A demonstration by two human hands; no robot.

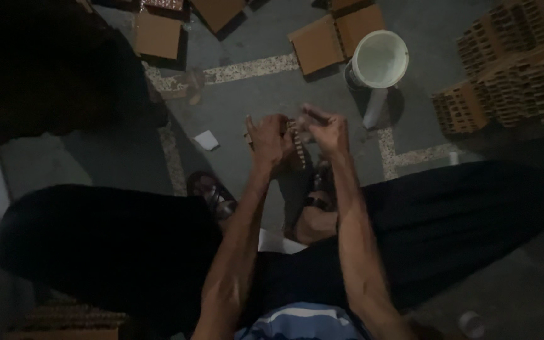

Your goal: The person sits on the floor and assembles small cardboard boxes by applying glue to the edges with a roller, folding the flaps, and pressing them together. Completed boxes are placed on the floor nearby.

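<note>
We hold a thin, dark, beaded strip between both hands, raised over the grey floor. Left hand curls around its near-left side; right hand pinches its far end. Long axis runs far-to-near, tilted slightly right. Both hands equally close.

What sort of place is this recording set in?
Probably a small, dim workshop floor: flat cardboard pieces, stacks of brown gridded trays and a white bucket surround the seated person on a bare floor.
</note>
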